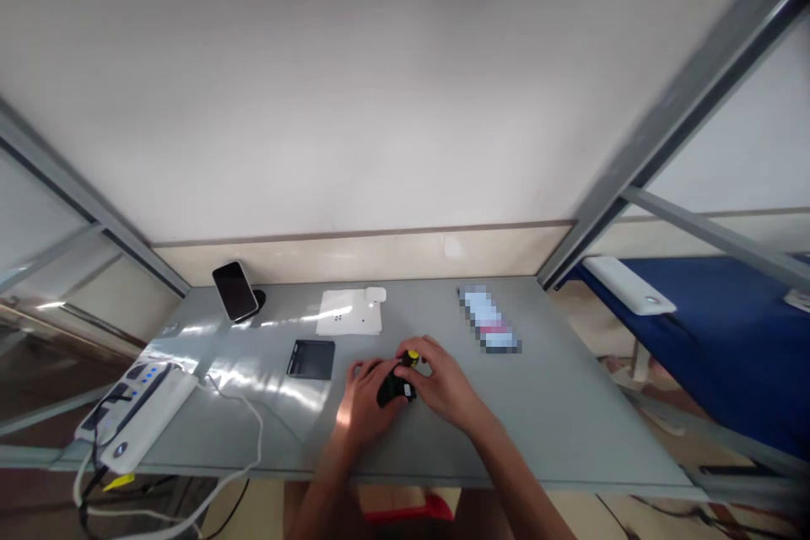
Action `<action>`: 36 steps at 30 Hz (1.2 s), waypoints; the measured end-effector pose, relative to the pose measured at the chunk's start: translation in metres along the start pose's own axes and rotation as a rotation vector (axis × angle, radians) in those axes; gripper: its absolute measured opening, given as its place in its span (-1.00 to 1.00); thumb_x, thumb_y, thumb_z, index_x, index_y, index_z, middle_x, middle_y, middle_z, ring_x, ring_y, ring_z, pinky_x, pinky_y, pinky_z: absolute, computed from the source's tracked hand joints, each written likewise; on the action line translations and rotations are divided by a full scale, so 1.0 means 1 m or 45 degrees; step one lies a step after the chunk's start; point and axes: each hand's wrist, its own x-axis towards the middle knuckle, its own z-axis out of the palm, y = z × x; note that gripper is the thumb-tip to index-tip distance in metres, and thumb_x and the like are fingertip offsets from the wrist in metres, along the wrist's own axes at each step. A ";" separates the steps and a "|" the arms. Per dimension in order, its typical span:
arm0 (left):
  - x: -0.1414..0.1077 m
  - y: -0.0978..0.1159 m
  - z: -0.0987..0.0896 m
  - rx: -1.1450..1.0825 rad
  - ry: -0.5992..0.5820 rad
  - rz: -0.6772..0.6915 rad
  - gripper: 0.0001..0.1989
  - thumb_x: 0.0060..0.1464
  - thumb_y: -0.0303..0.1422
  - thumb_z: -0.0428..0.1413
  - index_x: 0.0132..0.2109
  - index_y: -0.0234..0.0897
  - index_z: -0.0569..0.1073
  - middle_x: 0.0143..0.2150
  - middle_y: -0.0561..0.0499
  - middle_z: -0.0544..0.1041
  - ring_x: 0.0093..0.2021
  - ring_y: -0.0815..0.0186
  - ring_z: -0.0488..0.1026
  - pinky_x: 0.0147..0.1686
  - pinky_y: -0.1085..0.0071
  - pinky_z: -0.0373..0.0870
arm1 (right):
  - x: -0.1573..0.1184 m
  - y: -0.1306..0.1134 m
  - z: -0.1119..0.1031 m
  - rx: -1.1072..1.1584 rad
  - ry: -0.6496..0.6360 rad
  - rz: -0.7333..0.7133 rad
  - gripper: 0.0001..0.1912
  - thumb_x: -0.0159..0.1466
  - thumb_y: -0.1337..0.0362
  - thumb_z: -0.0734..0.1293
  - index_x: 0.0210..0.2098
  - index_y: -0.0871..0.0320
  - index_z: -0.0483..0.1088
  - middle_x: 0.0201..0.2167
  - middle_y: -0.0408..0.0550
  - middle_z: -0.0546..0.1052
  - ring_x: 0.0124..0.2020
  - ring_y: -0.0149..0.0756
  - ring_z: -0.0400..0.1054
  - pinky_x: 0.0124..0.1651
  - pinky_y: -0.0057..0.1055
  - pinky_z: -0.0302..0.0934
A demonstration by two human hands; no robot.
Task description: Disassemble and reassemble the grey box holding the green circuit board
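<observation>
At the left edge of the grey surface (569, 430) sits a white power strip (152, 422) with cables. Next comes a dark-screened device (235, 291) propped on a stand, then a shallow black tray (311, 359) in front of a white sheet (348, 316). At the surface's front middle, the left hand (367, 396) curls closed around a black object (388, 389); the right hand (440, 375), adjoining it, pinches a yellow-marked piece (413, 357) between thumb and fingers. Farther right lies a pixelated phone-like slab (488, 321).
</observation>
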 end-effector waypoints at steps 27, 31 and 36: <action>0.006 0.004 -0.006 -0.112 -0.018 -0.093 -0.48 0.09 -0.35 0.31 0.21 -0.11 0.52 0.18 -0.08 0.63 0.22 -0.06 0.48 0.32 -0.09 0.20 | 0.020 0.003 0.029 0.660 0.187 0.062 -0.63 0.39 -0.08 0.35 -0.32 0.04 0.26 -0.11 0.02 0.57 -0.17 -0.21 0.52 -0.03 -0.24 0.41; 0.008 0.006 -0.010 -0.105 -0.035 -0.103 -0.50 0.08 -0.36 0.33 0.19 -0.10 0.54 0.15 -0.06 0.65 0.20 -0.04 0.50 0.30 -0.07 0.24 | 0.015 0.011 0.039 0.624 0.362 0.107 -0.63 0.35 -0.11 0.38 -0.14 0.05 0.36 -0.37 -0.16 0.44 -0.42 -0.30 0.33 -0.27 -0.35 0.32; 0.007 0.005 -0.009 -0.117 -0.009 -0.094 -0.48 0.09 -0.34 0.32 0.21 -0.11 0.53 0.17 -0.09 0.64 0.20 -0.04 0.51 0.29 -0.07 0.27 | 0.012 0.007 0.035 0.631 0.344 0.057 -0.50 0.48 -0.18 0.13 -0.15 0.06 0.48 -0.37 -0.10 0.45 -0.37 -0.26 0.36 -0.25 -0.31 0.33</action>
